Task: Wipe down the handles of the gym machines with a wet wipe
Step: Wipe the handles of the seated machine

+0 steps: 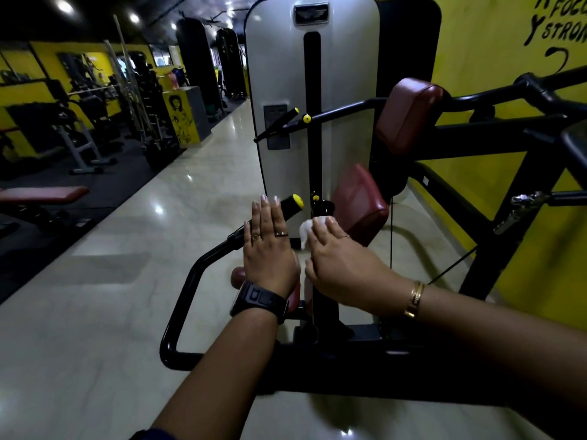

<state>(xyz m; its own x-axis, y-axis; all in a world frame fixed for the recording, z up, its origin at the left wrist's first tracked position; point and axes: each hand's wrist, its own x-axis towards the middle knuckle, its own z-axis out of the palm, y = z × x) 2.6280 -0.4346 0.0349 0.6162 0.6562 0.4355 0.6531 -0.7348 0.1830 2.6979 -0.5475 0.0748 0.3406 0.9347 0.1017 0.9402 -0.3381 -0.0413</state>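
The wet wipe (pixel 305 231) is bunched under the fingertips of my right hand (pixel 336 265). It is in the air just to the right of the lower handle (pixel 291 207) and does not touch it. The fingers of this hand are almost straight over the wipe. The thumb is hidden, so I think it pinches the wipe from below. My left hand (pixel 270 249) lies flat with straight fingers across the middle of this handle and holds nothing; whether it really presses the grip, I cannot tell. The handle's long axis goes from low left to high right, and its yellow cap (pixel 297 201) points away from me, toward the grey weight-stack cover (pixel 279 74). I judge the wiping of this handle is not finished, perhaps not begun. The upper handle (pixel 276 125) is also left to do.
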